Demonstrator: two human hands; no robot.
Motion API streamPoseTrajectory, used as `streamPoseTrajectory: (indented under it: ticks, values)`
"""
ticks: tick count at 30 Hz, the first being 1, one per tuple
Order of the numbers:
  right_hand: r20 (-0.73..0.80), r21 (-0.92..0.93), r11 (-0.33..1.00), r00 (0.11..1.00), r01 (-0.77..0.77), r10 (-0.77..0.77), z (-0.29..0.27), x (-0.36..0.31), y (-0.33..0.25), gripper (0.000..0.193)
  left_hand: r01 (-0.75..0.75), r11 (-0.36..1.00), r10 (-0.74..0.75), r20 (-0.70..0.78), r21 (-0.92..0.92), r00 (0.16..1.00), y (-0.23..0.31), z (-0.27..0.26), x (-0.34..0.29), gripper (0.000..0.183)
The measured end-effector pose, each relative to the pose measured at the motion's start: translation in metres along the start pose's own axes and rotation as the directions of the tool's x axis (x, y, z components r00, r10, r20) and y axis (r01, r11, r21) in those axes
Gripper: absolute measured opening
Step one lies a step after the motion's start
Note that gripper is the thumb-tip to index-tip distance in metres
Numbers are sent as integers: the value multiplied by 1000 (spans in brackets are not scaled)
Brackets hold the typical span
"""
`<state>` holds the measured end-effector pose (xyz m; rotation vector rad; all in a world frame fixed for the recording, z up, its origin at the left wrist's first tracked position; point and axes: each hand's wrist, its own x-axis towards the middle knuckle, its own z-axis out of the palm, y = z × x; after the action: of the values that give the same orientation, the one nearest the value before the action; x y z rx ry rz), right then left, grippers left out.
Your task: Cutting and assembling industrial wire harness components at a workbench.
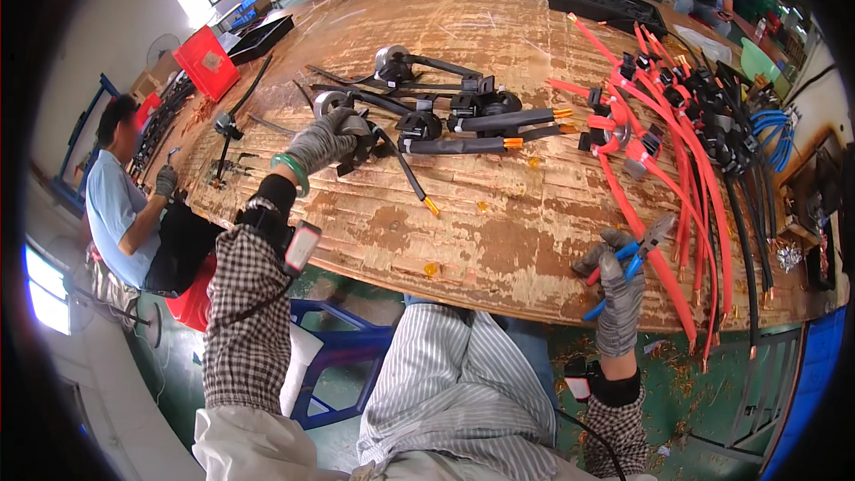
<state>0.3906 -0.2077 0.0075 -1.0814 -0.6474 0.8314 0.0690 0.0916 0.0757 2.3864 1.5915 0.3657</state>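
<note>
My left hand [316,142], in a grey knitted glove, reaches over the wooden table. Its fingers are closed round a black cable assembly [358,144] with a ring-shaped part, and a short black cable with a copper end slants down beside it. Several similar black cable assemblies [485,116] lie just to the right, their thick cables ending in bare copper. Near the table's front right edge, my gloved right hand [616,294] grips cutting pliers [638,254] with blue and red handles. The pliers' metal jaws point up and right, close to a thick red cable.
Red cables [663,111] with black clamps pile at right beside black cables [748,205] and a blue coil [773,138]. Black trays [597,2] and a red box [207,64] stand at the far edges. A person [125,187] sits at left; others are farther off.
</note>
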Motion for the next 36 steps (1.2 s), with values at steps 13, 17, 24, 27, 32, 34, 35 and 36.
streamPoseTrajectory:
  ticks: [13, 17, 24, 27, 32, 34, 35, 36]
  values:
    - [-77, -7, 994, 991, 111, -112, -5, -1, 3, 41, -232, 914, 186, -165, -332, 969, 38, -9, -71, 46]
    - [-46, -8, 989, 988, 148, -148, -1, -4, 3, 37, -222, 905, 131, -259, -362, 957, 3, 6, -18, 31]
    - [-26, -56, 989, 991, 133, -135, -5, -6, 12, 35, -439, 888, 256, -648, -136, 718, 12, -26, 20, 33]
    - [-68, -80, 987, 987, 142, -147, -3, -9, 6, 34, -612, 778, 489, -474, -142, 732, 55, -29, -50, 29]
    - [-89, -56, 989, 986, 137, -141, -4, -6, 4, 32, -656, 649, 760, -364, 385, 538, 101, -8, -139, 29]
    - [-104, -78, 988, 985, 132, -140, -5, -6, 6, 33, -632, 690, 724, -308, 353, 618, 111, 1, -159, 33]
    - [-95, -64, 988, 985, 140, -146, -6, -3, 8, 34, -593, 733, 679, -309, 333, 666, 118, 1, -162, 33]
    - [-89, -47, 989, 985, 143, -147, -6, -3, 11, 34, -551, 774, 631, -303, 313, 714, 126, 1, -166, 33]
